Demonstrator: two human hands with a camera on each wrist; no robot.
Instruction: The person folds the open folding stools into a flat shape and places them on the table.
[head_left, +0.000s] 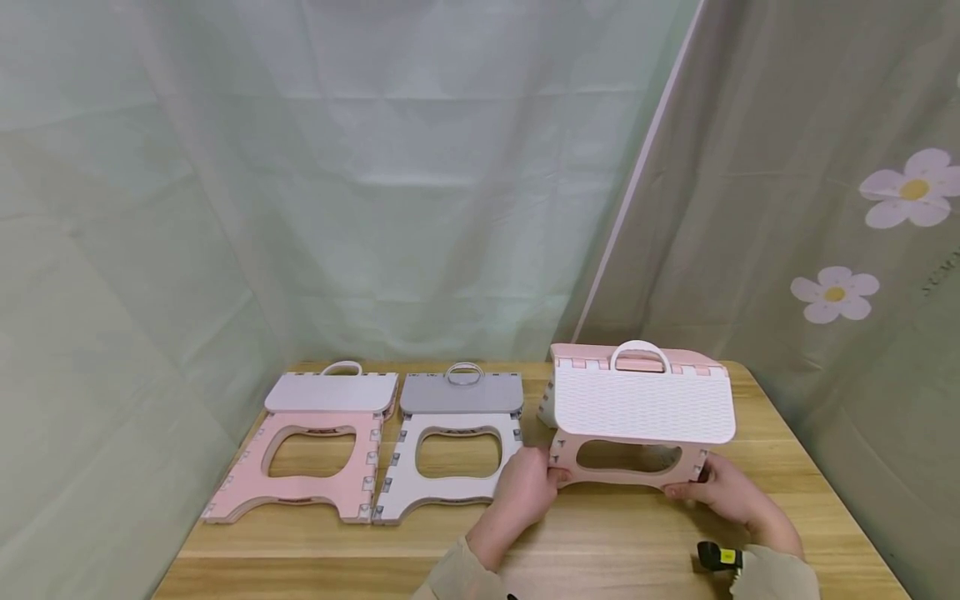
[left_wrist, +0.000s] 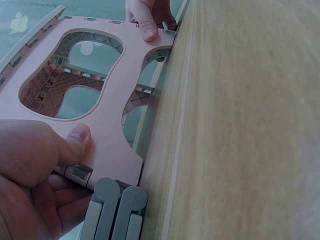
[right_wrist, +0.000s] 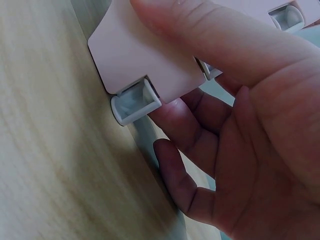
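A pink folding step stool [head_left: 641,404] with a white textured top flap and white handle stands partly unfolded on the table's right side. My left hand [head_left: 527,482] grips the lower left edge of its pink front leg panel, thumb on the face and fingers behind, as the left wrist view shows. At the opposite lower corner my right hand [head_left: 723,493] pinches the same panel [right_wrist: 150,60], thumb in front and fingers behind. Just left of the left hand lies a white folded stool [head_left: 457,425] with a grey flap; its folded edges appear beside that hand in the left wrist view.
A pink folded stool [head_left: 318,442] with a white flap lies at the far left of the wooden table [head_left: 600,550]. A small black object with a yellow label [head_left: 720,557] is by the right sleeve. Pale curtains [head_left: 450,208] hang behind and at both sides.
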